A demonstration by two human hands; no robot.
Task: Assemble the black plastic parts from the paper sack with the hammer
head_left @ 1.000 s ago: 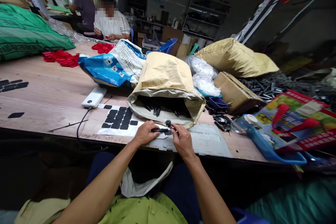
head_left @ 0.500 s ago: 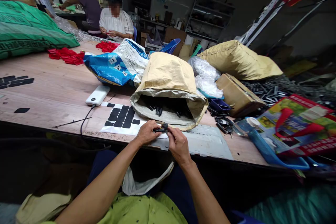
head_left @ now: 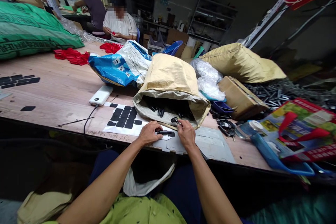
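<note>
We had our left hand (head_left: 149, 133) clenched around a black tube (head_left: 164, 132), low over the table (head_left: 63, 94) near its front edge, just before the yellow sack's (head_left: 170, 73) mouth. Our right hand (head_left: 187, 133) pinched a small black part (head_left: 174, 120) by the sack's lip, apart from the tube. Black pads (head_left: 121, 122) lay on a white sheet (head_left: 118, 130), left of our 2 hands.

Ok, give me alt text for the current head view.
A person's left hand holds a slim black rod and the right hand a small black part, at the edge of a wooden table. Beyond them gapes a tan sack with dark pieces inside; to its left, a white sheet bears black patches. Two people are in the background.
</note>
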